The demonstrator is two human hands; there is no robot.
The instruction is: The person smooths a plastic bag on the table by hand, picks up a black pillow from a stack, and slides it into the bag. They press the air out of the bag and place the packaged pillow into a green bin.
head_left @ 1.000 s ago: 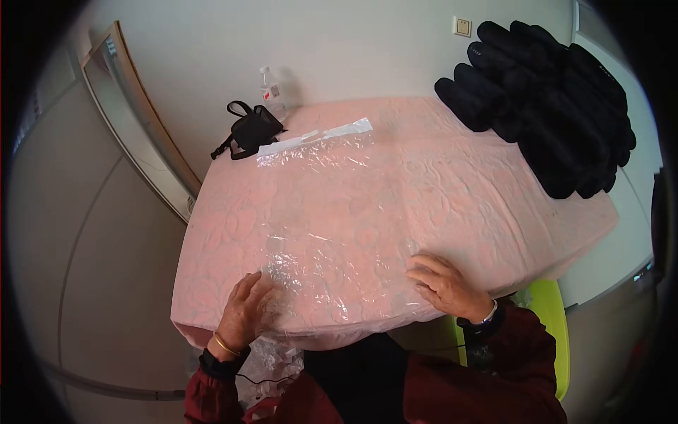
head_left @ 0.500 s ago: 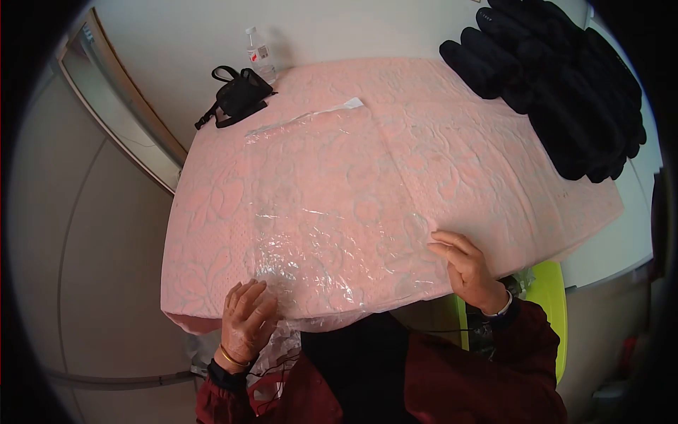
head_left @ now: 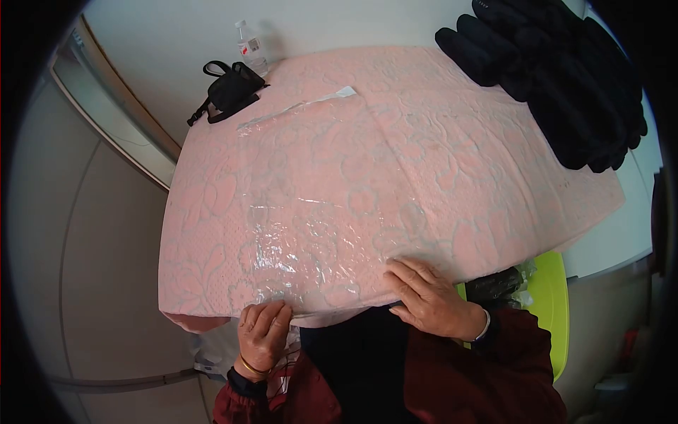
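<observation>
A clear, shiny plastic bag lies flat on the pink patterned cloth that covers the table, a white strip along its far end. At the bag's near left corner is my left hand, fingers close together and curled over the front edge. Its thumb is hidden; it appears to grip the plastic there. My right hand rests by the bag's near right side, fingers extended on the surface and the thumb lower, apart from them, near the table's edge.
A black strapped pouch and a clear bottle stand at the back left by the wall. Bulky black padded items cover the back right. Below the table's right front is a lime-green bin with dark plastic inside.
My right hand has moved left and toward me, down to the front edge. My left hand has shifted slightly right and nearer, its fingers now over the edge. The view has shifted slightly.
</observation>
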